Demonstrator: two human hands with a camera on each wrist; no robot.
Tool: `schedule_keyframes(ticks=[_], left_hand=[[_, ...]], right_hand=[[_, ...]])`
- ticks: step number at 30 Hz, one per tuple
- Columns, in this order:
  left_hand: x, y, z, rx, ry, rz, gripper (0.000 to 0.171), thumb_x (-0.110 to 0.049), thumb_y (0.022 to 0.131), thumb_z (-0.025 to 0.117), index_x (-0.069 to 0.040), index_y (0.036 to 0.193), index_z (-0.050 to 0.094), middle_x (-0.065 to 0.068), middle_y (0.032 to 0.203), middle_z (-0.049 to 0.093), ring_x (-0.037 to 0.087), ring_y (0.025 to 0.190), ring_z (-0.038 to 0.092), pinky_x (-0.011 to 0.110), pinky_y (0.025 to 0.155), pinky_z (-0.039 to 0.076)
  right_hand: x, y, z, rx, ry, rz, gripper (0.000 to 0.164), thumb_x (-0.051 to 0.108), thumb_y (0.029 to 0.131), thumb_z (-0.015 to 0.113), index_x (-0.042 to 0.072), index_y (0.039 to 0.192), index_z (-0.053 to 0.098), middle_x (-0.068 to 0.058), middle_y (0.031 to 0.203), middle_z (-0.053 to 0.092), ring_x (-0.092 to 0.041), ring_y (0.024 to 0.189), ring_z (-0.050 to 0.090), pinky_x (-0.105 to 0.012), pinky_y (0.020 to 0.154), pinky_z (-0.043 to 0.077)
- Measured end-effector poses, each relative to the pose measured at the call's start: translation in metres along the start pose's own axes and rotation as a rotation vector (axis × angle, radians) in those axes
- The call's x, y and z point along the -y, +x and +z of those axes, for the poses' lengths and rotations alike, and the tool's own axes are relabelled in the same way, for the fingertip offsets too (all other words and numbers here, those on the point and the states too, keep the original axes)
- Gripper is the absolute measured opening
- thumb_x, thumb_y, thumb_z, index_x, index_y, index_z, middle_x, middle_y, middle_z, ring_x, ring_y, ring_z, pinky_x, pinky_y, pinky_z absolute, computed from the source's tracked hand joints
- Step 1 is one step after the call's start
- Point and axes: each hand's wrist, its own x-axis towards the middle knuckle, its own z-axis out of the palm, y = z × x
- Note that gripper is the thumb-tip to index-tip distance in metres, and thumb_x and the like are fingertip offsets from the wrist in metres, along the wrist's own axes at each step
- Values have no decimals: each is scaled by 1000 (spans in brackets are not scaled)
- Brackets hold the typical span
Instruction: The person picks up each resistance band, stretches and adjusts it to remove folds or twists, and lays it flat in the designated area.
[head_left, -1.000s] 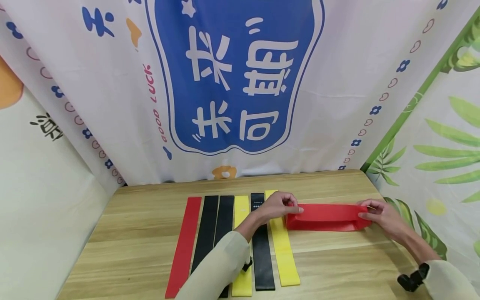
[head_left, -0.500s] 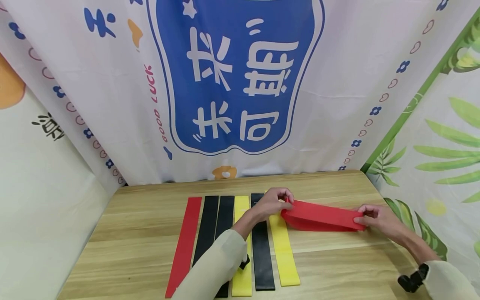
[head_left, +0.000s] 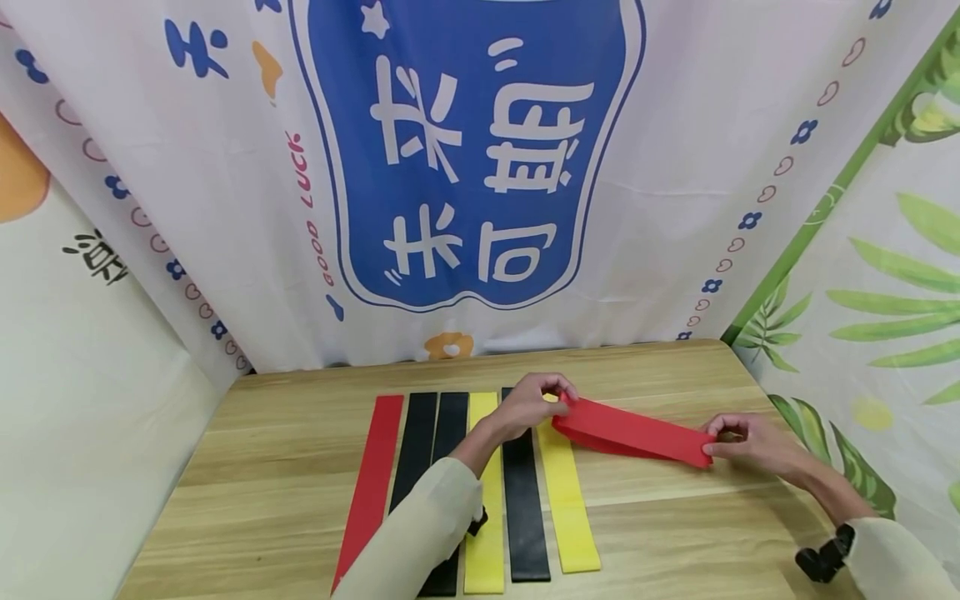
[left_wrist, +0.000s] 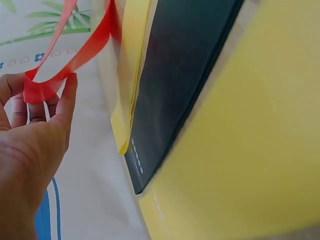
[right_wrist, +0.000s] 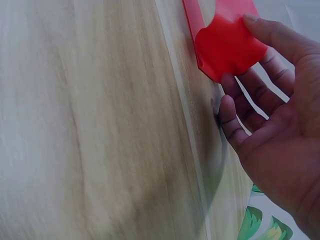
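A red resistance band (head_left: 637,427), a flat loop, is stretched lengthwise between both hands above the right part of the table. Its left end is pinched by my left hand (head_left: 528,406), which is over the tops of the right-hand black and yellow bands. The left wrist view shows the loop (left_wrist: 75,65) hanging open from the fingers. My right hand (head_left: 757,446) pinches the other end, lower and nearer. In the right wrist view thumb and fingers hold that red end (right_wrist: 232,47) close over the wood.
Side by side on the wooden table (head_left: 262,467) lie a red band (head_left: 375,475), black bands (head_left: 528,517) and yellow bands (head_left: 573,508). My left forearm covers parts of several. A printed curtain (head_left: 660,208) hangs along the back edge.
Both hands have shifted left with the red band. Its right end has dropped toward me, so the band now slants, and its loop looks flatter than before.
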Motion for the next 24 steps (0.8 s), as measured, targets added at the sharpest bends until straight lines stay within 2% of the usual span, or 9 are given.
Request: schedule_keyframes(ticks=[5,14,19,24], left_hand=[[0,-1,-5,-20,43,16,19,2,90,71,-9,104,77,3,102,67,20,98,58,27,72,55],[3,-1,-12,-40,89,0,21,2,90,73,-11,105,78,3,98,66,19,93,59,29,71,56],[3,-1,-16,-26,100,-2,22,3,90,72,-11,106,78,3,102,67,20,97,60,29,76,59],[4,-1,-20,-45,112,2,23,5,92,69,-10,106,78,4,104,68,22,99,62,30,80,61]], right_hand=[[-2,1,0,27,33,-59,14,15,94,81,8,97,69,-5,106,72,-5,93,62,-23,78,50],[-7,4,0,51,-30,-91,16,14,95,80,8,107,73,-1,99,72,-5,88,62,-24,74,52],[-7,5,0,50,-41,-91,18,15,94,81,9,109,73,-1,102,72,-4,90,63,-23,77,53],[-6,7,0,53,-9,-96,24,12,94,81,6,114,73,-6,109,72,-6,93,65,-22,81,55]])
